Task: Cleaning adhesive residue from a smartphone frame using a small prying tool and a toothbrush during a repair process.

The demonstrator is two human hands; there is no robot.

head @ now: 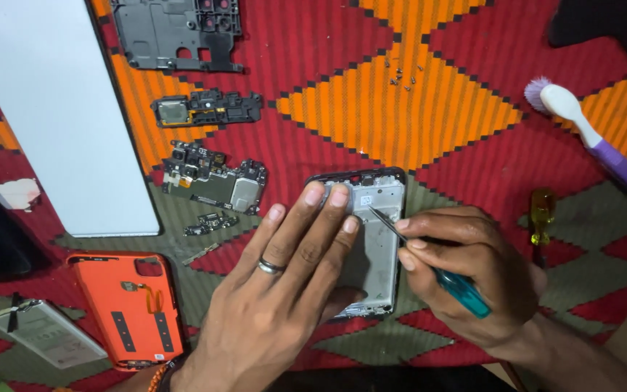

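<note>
Two hands work over a stripped phone frame (371,247) lying at the centre of the woven cloth (473,145). The left hand (284,290) lies flat, fingertips (328,196) pressing the frame's top end, so its grip is open, holding nothing. The right hand (466,276) is closed around a green-handled screwdriver (429,265), tip touching the frame near its upper right corner. Much looks already done: the motherboard (215,181), speaker module (208,109) and inner cover (179,33) lie apart at 10 to 11 o'clock, small flex parts (210,223) near 9, loose screws (403,76) at 12, the orange back cover (128,308) and battery (45,334) at 8. What is left inside the frame I cannot tell. A white panel (59,109) fills the far left; a brush (596,138) and a yellow-handled driver (542,218) lie at 2 to 3. Open cloth lies between the frame and the screws; the lower edge sits close under both wrists.
</note>
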